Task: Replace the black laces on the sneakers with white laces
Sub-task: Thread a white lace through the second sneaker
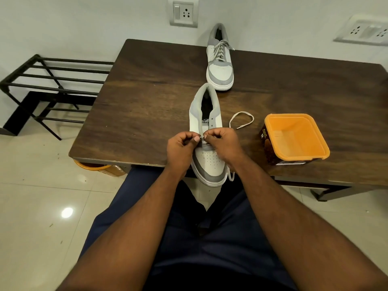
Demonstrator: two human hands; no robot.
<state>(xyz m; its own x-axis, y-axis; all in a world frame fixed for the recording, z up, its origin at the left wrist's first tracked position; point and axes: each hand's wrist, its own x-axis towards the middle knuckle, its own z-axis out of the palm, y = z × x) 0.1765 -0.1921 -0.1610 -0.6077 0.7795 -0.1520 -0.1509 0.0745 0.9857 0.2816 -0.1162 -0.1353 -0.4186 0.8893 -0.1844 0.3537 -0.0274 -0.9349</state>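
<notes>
Two hands, the left hand and right hand, pinch a white lace at the lower eyelets of the near sneaker on the table's front edge, the already laced far sneaker behind it, an orange tub to the right.

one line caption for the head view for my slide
Both hands thread a white lace through the near sneaker; the far sneaker is already laced.

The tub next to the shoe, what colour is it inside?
Orange inside, on the tub; the head view shows it.
</notes>
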